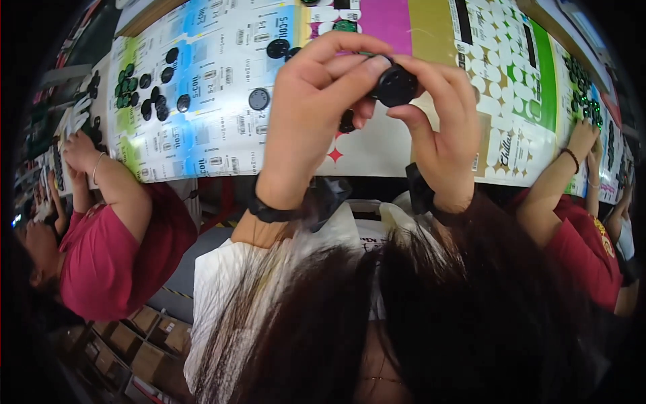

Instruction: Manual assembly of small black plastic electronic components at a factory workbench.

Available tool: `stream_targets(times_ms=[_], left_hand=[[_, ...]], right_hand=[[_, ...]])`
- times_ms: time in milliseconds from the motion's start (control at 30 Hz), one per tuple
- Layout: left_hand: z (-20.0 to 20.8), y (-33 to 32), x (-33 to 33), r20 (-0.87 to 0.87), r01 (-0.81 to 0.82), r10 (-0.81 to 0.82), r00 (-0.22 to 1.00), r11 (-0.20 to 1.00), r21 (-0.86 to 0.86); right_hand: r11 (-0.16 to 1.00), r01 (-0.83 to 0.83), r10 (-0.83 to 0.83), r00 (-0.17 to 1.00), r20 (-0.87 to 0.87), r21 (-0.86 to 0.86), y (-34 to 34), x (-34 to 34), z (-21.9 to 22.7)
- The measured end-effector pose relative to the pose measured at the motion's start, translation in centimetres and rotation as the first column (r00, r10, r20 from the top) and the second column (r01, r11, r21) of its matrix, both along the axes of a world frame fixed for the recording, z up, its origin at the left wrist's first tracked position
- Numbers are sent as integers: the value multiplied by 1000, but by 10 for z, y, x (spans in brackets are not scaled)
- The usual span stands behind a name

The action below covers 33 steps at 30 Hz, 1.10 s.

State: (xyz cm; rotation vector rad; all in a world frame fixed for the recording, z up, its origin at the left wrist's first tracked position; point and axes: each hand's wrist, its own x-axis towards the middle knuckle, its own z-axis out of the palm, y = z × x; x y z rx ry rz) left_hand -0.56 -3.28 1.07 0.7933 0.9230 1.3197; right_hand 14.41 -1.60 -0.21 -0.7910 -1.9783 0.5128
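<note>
A long bench (383, 161) covered in printed sheets (215, 54) of white, blue, magenta, gold and green. Black discs (183, 103) lie scattered left of centre, some green-topped (122, 88) ones clustered beyond them; more dark, green-glinting discs (577, 71) crowd the far right.

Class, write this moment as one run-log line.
left hand: holding round black disc | right hand: at disc's rim | nearby: loose black discs on printed table cover
</note>
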Motion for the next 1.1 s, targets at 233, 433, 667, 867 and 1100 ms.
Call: stream_targets(times_ms=[233,433,667,867,1100], left_hand=[[12,-8,-5,93,164,-167,982,986,32],[0,-7,-11,-25,274,-273,962,958,84],[-5,-17,1,174,97,-124,977,984,151],[-6,-17,-2,194,111,-137,971,984,136],[-6,-19,1,190,63,-88,978,989,134]], right_hand=[[999,35,-32,997,-76,36,1,1,-1],[995,13,-4,996,-90,103,0,7,5],[990,12,-10,1000,-17,141,-6,4,9],[992,-2,4,1000,-16,124,-5,2,9],[995,-5,4,1000,3,99,-7,3,12]])
